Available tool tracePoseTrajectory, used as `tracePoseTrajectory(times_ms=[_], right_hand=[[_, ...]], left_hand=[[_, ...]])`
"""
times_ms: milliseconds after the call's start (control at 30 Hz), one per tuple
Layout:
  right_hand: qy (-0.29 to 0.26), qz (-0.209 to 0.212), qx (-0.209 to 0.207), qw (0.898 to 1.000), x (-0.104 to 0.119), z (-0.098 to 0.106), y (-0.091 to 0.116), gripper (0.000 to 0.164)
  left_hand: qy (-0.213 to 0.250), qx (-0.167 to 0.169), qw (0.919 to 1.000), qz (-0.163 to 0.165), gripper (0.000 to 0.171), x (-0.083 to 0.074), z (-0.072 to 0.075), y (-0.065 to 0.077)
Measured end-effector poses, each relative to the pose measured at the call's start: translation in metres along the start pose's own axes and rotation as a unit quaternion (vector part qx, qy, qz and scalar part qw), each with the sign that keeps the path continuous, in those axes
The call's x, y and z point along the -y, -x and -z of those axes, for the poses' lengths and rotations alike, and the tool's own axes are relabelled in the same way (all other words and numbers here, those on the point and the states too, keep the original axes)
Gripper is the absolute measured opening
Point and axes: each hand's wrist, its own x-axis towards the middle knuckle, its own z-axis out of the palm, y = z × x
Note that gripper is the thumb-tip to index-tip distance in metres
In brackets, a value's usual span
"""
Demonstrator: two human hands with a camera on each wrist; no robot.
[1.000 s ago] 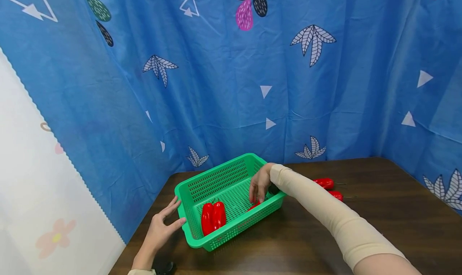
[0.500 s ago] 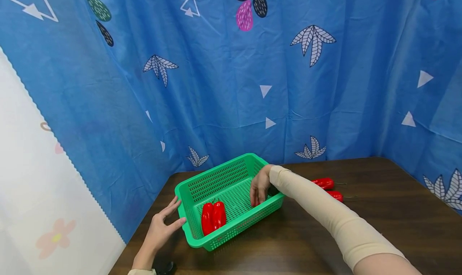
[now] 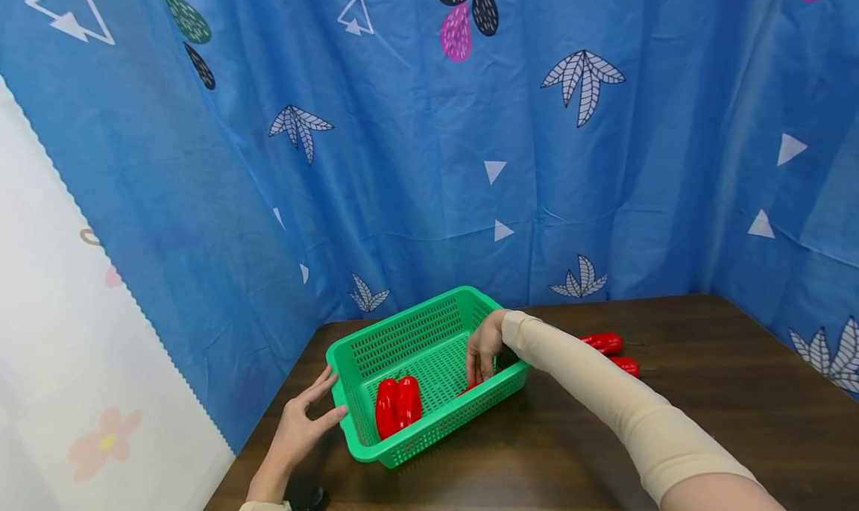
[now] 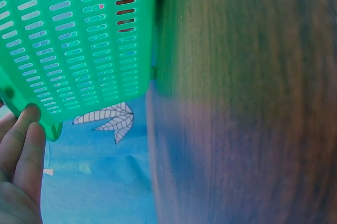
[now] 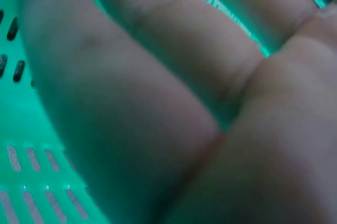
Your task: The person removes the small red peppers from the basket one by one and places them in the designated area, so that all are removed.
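Note:
A green plastic basket (image 3: pixel 463 421) with slotted walls sits on the table. Two red peppers (image 3: pixel 398 406) lie side by side at its left end. My left hand (image 3: pixel 298 421) touches the basket's left end, thumb and fingers spread along the rim; in the left wrist view the fingers (image 4: pixel 23 150) are at the rim's lip. My right hand (image 3: pixel 485 350) reaches down inside the right end, fingers pointing down onto another red pepper (image 3: pixel 467 389), mostly hidden by the hand and near wall. Blurred fingers (image 5: pixel 121 103) fill the right wrist view, where no pepper shows.
Two more red peppers (image 3: pixel 605 342) with thin stems lie on the dark wooden table (image 3: pixel 705 392) to the right, partly behind the right sleeve (image 3: pixel 604 399). A blue patterned curtain (image 3: pixel 416 160) hangs behind the table.
The red pepper under my right hand shows, drops out of sight, then shows again beside the fingertips, the right hand barely shifting. My left hand and the basket stay in place.

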Motion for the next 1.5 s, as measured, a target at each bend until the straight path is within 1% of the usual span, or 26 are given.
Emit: tracePoseTrajectory(times_ms=[367,500,633,767,1000,1200,1267,1500], right_hand=[[-0.002,0.017,-0.008,1.000,0.000,-0.001,0.001,0.042],[-0.013,0.026,-0.009,1.000,-0.001,-0.001,0.001,0.043],[-0.019,0.038,-0.001,0.999,-0.001,-0.001,0.000,0.043],[-0.029,0.039,-0.005,0.999,-0.001,-0.002,-0.001,0.043],[-0.052,0.039,-0.028,0.998,-0.001,-0.004,0.003,0.042],[-0.097,0.039,-0.063,0.992,-0.003,-0.006,0.011,0.042],[-0.109,0.048,-0.073,0.990,-0.004,-0.005,0.015,0.042],[-0.120,0.094,-0.105,0.983,-0.004,-0.002,0.028,0.040]], left_hand=[[-0.002,-0.003,1.0000,-0.008,0.058,-0.001,-0.001,0.000],[-0.001,-0.004,1.0000,-0.008,0.058,0.000,0.000,0.000],[0.002,-0.005,1.0000,-0.007,0.059,-0.001,0.000,0.000],[0.003,-0.004,1.0000,-0.008,0.058,0.000,0.000,0.001],[-0.001,-0.003,1.0000,-0.007,0.058,0.000,0.000,0.001],[0.003,0.000,1.0000,-0.004,0.058,0.001,-0.001,0.001],[0.005,0.001,1.0000,-0.003,0.058,0.001,-0.001,0.001],[0.004,-0.001,1.0000,-0.005,0.059,0.001,0.000,0.000]])
